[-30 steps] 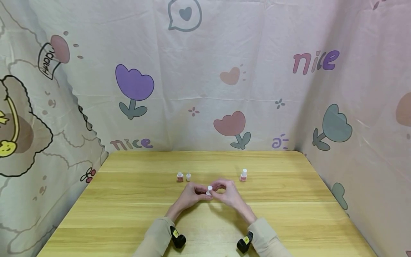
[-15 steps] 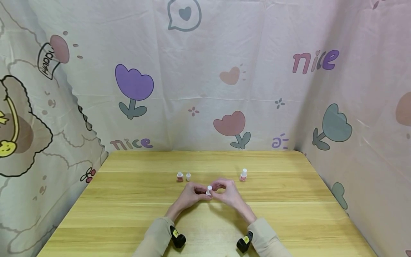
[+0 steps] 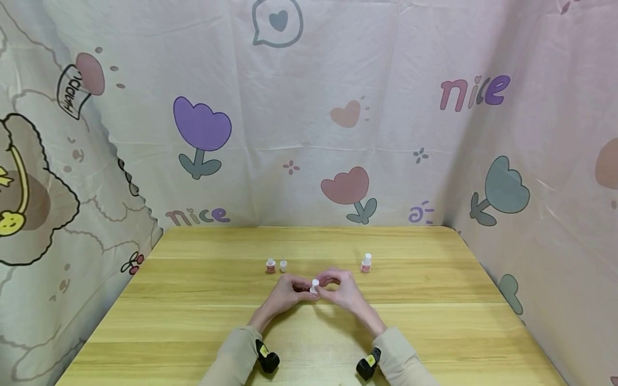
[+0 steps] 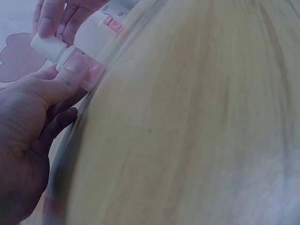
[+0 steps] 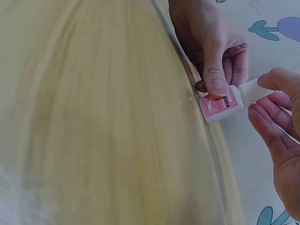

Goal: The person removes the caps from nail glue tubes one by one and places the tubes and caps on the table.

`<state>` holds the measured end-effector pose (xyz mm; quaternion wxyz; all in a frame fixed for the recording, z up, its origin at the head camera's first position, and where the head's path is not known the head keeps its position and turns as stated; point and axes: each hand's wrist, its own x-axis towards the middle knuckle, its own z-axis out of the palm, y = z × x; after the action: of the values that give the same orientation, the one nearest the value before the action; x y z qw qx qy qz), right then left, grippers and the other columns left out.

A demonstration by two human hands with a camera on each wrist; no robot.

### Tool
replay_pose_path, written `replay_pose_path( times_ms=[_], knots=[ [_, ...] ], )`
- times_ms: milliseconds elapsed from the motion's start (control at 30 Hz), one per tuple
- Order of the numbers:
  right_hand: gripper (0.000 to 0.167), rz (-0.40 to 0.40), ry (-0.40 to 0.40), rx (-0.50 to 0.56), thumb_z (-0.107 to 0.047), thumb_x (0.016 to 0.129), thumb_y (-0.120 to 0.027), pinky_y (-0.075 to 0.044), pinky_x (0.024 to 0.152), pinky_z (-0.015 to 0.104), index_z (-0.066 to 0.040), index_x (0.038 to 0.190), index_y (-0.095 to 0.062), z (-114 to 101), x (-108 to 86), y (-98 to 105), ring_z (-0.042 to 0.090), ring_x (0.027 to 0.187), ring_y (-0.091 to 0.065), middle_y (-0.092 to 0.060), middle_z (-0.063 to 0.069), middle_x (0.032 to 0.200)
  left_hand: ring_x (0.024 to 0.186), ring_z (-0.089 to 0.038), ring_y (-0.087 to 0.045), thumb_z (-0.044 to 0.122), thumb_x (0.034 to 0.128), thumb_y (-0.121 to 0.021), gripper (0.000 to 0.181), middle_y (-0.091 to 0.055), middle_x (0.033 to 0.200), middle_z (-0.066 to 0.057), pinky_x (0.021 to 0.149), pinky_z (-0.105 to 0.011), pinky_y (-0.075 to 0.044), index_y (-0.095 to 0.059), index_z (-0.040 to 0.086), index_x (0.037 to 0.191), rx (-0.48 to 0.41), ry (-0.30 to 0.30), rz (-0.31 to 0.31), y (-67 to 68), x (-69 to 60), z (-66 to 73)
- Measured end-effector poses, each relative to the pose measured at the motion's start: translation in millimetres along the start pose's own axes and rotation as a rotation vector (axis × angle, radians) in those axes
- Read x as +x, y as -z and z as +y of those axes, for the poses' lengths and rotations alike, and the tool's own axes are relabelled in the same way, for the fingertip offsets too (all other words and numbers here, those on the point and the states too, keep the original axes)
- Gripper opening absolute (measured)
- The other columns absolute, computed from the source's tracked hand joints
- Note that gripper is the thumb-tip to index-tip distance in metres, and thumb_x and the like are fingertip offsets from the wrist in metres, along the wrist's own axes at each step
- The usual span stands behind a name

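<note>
A small white bottle (image 3: 315,287) with a pink label and a white cap (image 5: 254,91) is between the hands, near the middle of the table. My left hand (image 3: 288,294) grips the bottle's body, its thumb lying across the label (image 5: 216,103). At the other end, my right hand (image 3: 344,292) pinches the white cap between thumb and fingers. In the left wrist view, the cap (image 4: 49,47) sits on the bottle's neck; whether it is tight or loose I cannot tell.
Beyond my left hand stands another small bottle (image 3: 271,266) with its cap off. Next to it a white cap (image 3: 283,266) rests with a thin tip pointing up. A capped bottle (image 3: 366,263) stands upright farther right. Printed cloth (image 3: 289,187) hangs behind the wooden table (image 3: 193,311).
</note>
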<state>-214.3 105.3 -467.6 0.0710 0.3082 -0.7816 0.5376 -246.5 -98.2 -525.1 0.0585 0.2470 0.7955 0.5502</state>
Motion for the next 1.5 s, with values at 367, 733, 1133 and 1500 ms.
replay_pose_path(
  times_ms=[367, 733, 1133, 1500],
  knots=[
    [0.013, 0.028, -0.017, -0.027, 0.011, 0.082, -0.074, -0.060, 0.079, 0.050, 0.011, 0.094, -0.070, -2.4, 0.9, -1.0, 0.038, 0.079, -0.071, -0.073, 0.026, 0.088, 0.081, -0.003, -0.071, 0.016, 0.0830, -0.083, 0.021, -0.080, 0.098, -0.008, 0.075, -0.020, -0.057, -0.079, 0.009, 0.102, 0.009, 0.001, 0.011, -0.4, -0.2, 0.5],
    [0.014, -0.001, 0.013, -0.005, 0.014, 0.081, -0.072, -0.059, 0.084, 0.053, 0.013, 0.095, -0.070, -4.0, 1.0, -0.7, 0.043, 0.082, -0.070, -0.072, 0.028, 0.093, 0.080, -0.003, -0.071, 0.015, 0.0834, -0.082, 0.020, -0.080, 0.097, -0.010, 0.075, -0.020, -0.057, -0.079, 0.008, 0.102, 0.009, -0.009, 0.003, 0.7, 0.4, -1.1],
    [0.014, -0.006, -0.013, -0.010, 0.011, 0.082, -0.073, -0.060, 0.083, 0.051, 0.012, 0.096, -0.070, -5.1, 1.3, 1.0, 0.037, 0.082, -0.071, -0.073, 0.026, 0.092, 0.081, -0.006, -0.072, 0.015, 0.0824, -0.083, 0.021, -0.080, 0.097, -0.010, 0.074, -0.019, -0.056, -0.080, 0.009, 0.102, -0.019, -0.005, 0.007, 0.1, 0.1, -2.6],
    [0.014, 0.005, -0.026, -0.033, 0.010, 0.081, -0.074, -0.061, 0.080, 0.047, 0.011, 0.095, -0.070, -6.1, 1.8, 0.3, 0.036, 0.079, -0.071, -0.073, 0.025, 0.089, 0.081, -0.003, -0.071, 0.014, 0.0825, -0.083, 0.021, -0.079, 0.098, -0.011, 0.075, -0.020, -0.057, -0.079, 0.008, 0.103, -0.021, -0.008, 0.000, 0.1, -0.2, -1.3]
  ],
)
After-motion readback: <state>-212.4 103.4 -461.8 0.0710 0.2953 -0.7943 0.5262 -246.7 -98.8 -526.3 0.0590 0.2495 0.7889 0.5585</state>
